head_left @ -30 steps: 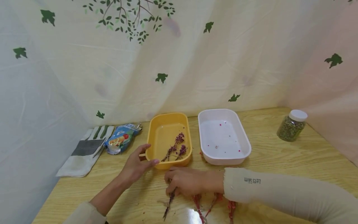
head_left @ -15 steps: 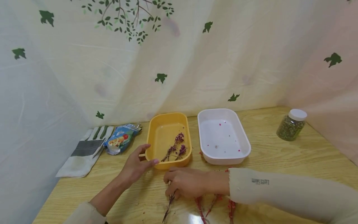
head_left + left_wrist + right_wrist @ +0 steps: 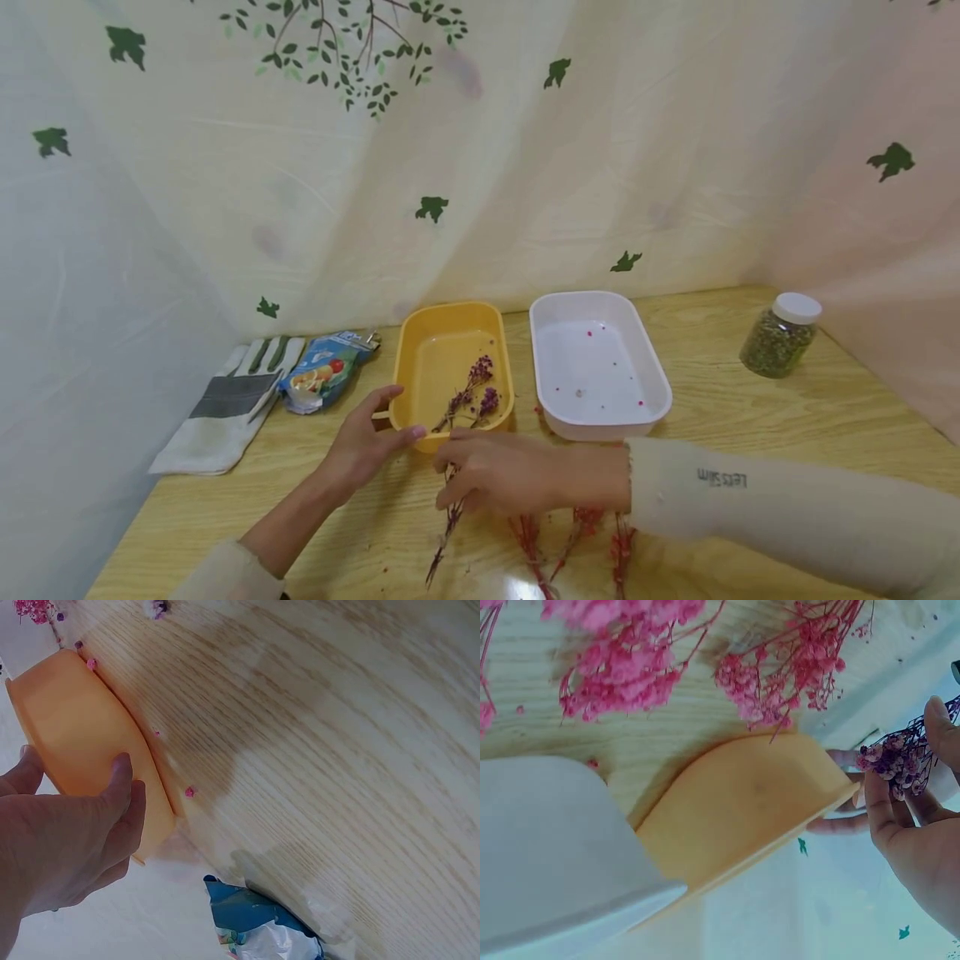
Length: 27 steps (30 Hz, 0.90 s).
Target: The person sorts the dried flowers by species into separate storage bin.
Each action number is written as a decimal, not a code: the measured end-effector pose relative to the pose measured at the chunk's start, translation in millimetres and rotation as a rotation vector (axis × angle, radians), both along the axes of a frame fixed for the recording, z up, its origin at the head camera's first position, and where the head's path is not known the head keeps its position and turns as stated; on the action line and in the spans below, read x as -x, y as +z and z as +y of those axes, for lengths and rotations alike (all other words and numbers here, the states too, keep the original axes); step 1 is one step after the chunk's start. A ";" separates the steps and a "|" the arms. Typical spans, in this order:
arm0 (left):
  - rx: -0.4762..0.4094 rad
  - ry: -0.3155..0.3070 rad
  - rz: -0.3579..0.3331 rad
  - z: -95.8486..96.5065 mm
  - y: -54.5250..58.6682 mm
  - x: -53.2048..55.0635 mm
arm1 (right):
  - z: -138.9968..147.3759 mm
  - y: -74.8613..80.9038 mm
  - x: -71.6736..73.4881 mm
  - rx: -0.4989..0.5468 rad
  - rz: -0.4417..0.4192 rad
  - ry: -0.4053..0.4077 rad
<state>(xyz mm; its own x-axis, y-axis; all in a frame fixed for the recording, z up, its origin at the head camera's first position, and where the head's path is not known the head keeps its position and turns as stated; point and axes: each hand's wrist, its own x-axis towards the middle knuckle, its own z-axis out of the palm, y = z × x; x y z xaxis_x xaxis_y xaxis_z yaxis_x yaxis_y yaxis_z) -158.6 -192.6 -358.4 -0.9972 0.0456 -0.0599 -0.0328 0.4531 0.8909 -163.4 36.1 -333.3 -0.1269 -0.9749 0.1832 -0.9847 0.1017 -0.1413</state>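
Pick-up step, looks like: my right hand [image 3: 502,472] pinches a purple sprig [image 3: 900,761] just in front of the yellow tray [image 3: 438,362], my left hand [image 3: 358,446], fingers spread, touches its corner, and next probably calls for a gentle lift over that rim.

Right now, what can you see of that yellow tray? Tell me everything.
The yellow tray looks like smooth plastic, rectangular with rounded corners and, apparently, a small handle on its left. It sits upright on the wooden table, left of the white tray, with purple dried-flower sprigs inside. The left hand holds its near-left corner.
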 end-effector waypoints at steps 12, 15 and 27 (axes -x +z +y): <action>0.023 0.004 -0.003 0.0 1.0 0.4 | 4.6 23.1 13.2 0.065 0.060 -0.048; 0.016 0.005 -0.009 0.1 0.8 1.7 | 6.8 32.1 19.5 0.094 0.043 -0.079; 0.026 0.014 -0.014 0.4 0.4 1.7 | 13.7 40.5 47.8 0.079 0.000 -0.173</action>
<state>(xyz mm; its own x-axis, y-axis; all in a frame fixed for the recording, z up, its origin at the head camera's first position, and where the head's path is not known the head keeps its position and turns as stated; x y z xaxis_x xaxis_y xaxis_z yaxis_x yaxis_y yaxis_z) -160.3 -192.3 -358.0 -0.9968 0.0301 -0.0744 -0.0512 0.4756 0.8782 -211.2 49.8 -292.8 -0.2915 -0.9210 0.2583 -0.9535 0.2580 -0.1560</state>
